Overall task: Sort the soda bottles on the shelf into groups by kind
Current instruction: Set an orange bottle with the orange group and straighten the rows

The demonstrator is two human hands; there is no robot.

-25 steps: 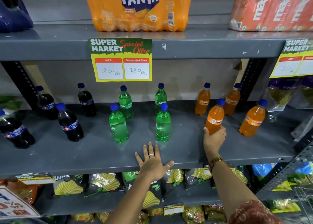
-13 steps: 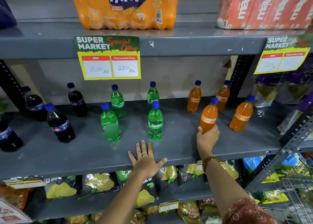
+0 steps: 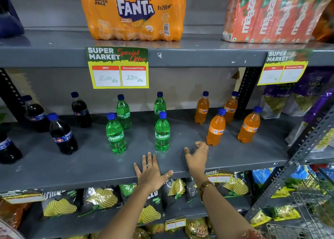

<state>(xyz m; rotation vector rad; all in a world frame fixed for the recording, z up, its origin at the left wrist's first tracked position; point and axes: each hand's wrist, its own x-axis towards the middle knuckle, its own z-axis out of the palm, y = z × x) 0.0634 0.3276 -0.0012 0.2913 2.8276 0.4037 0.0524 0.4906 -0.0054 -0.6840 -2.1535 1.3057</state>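
Observation:
On the grey middle shelf stand three clusters of small blue-capped bottles. Several dark cola bottles are at the left, several green Sprite bottles in the middle, several orange Fanta bottles at the right. My left hand lies flat on the shelf's front edge, fingers spread, holding nothing. My right hand hovers open just left of the nearest Fanta bottle, apart from it.
A Fanta multipack and Maaza cartons sit on the shelf above. Price cards hang from that shelf's edge. Chip bags fill the shelf below. A metal upright and wire basket stand at the right.
My right hand has let go of the front Fanta bottle and pulled back to the left, open. The bottle stays standing. My left hand has not moved on the shelf.

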